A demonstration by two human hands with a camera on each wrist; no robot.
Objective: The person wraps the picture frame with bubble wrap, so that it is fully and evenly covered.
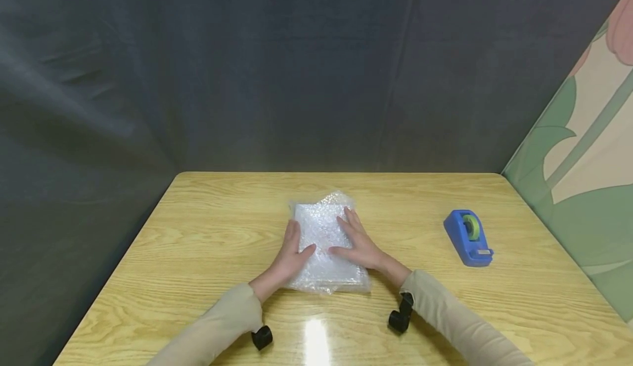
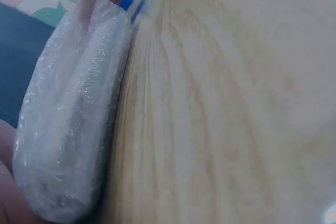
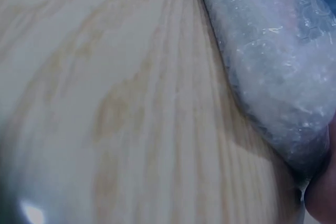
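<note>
A flat rectangular package in clear bubble wrap (image 1: pixel 323 228) lies on the wooden table before me. The wrapped item looks pale; its kind is hidden under the wrap. My left hand (image 1: pixel 292 253) rests along the package's left side, fingers extended at the edge and thumb pointing inward over the top. On the right part of the package my right hand (image 1: pixel 363 248) lies with fingers spread and thumb pointing left. The left wrist view shows the wrapped package's side (image 2: pixel 73 114) close up. In the right wrist view, the bubble wrap (image 3: pixel 278 66) bulges at its edge.
A blue tape dispenser (image 1: pixel 462 242) with a green roll stands on the table's right side. Dark cloth (image 1: pixel 296 69) hangs behind the wooden table (image 1: pixel 207 245). A panel with a leaf and flower print (image 1: pixel 588 151) borders the right.
</note>
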